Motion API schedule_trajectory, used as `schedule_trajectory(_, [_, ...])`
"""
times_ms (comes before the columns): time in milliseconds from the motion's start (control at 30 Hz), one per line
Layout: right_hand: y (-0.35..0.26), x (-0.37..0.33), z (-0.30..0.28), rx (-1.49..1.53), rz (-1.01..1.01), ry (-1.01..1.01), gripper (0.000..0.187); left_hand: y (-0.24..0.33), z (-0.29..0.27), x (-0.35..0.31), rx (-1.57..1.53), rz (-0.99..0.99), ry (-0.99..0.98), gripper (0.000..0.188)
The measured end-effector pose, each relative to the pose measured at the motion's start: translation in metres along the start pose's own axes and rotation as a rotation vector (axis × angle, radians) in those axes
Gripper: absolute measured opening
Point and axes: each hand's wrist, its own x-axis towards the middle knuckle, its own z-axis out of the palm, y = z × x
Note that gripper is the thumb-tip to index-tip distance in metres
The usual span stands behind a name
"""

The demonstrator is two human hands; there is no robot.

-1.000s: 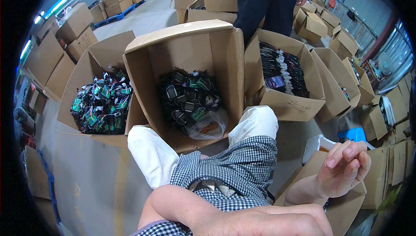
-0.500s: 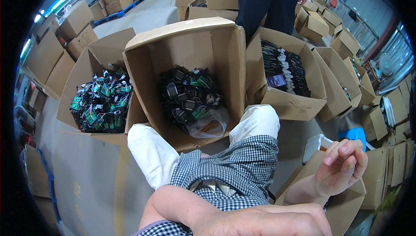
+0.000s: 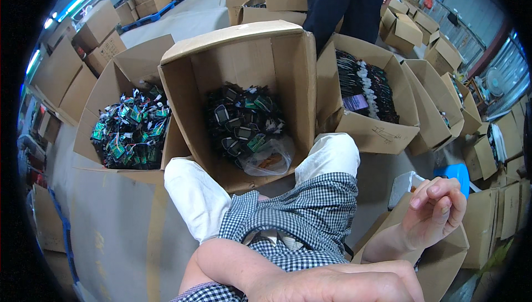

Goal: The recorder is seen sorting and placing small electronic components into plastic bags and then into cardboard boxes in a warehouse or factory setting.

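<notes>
Low at the right, my right hand point(image 3: 435, 212) is raised in front of a cardboard box point(image 3: 443, 266), its fingers loosely bent and apart, with nothing visible in them. My left arm crosses my lap, and my left hand point(image 3: 343, 286) lies along the lower edge, its back showing and its fingers out of sight. Between my knees a tall open carton point(image 3: 191, 100) tilts toward me. In it lie a heap of small dark electronic modules with wires point(image 3: 244, 119) and a clear plastic bag point(image 3: 269, 160) with something orange-brown inside.
On the left, a carton point(image 3: 83, 138) holds green circuit boards with wires point(image 3: 133, 130). Another carton point(image 3: 382, 136) at right holds rows of black cables point(image 3: 382, 88). A blue plastic object point(image 3: 455, 175) is beside my right hand. A person point(image 3: 349, 3) stands behind the cartons.
My right hand has shifted slightly left, its fingers a little more bent. My left hand stays in place. The whole view has moved a trifle.
</notes>
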Motion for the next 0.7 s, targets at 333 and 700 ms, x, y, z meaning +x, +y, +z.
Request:
schedule_trajectory(333, [0.001, -0.004, 0.004, 0.08, 0.05, 0.039, 0.024, 0.003, 0.003, -0.004, 0.036, -0.104, 0.045, 0.034])
schedule_trajectory(700, [0.009, -0.013, 0.002, -0.025, 0.082, 0.162, 0.02, 0.004, 0.036, 0.006, -0.573, -0.149, 0.422, 0.026])
